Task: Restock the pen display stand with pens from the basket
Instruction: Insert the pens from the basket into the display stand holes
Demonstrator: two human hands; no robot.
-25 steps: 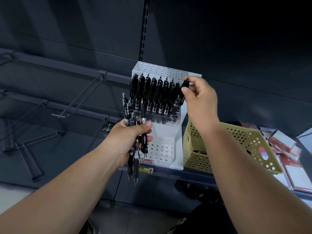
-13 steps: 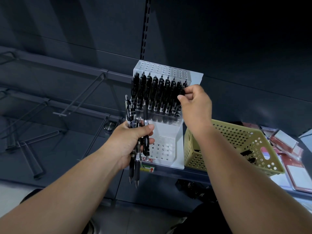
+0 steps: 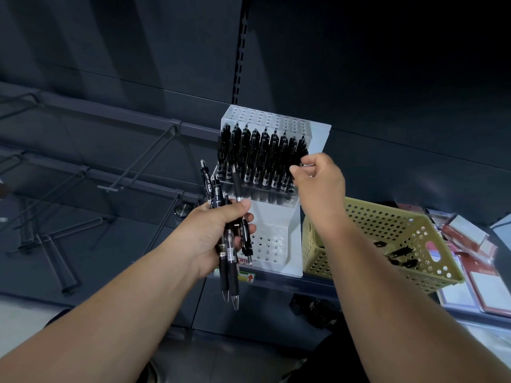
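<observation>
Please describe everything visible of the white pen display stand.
The pen display stand is white, seemingly plastic, stepped, with perforated tiers. It stands on a dark shelf, the yellow basket close at its right. Its middle tier holds a row of black pens; top and bottom holes look empty. The right hand is at the row's right end; the left hand, gripping a bundle of pens, partly covers it.

Glossy black plastic pens (image 3: 227, 252), matt white perforated stand (image 3: 318, 139), yellow perforated plastic basket (image 3: 431, 275), dark matt metal shelf (image 3: 276, 280)
</observation>
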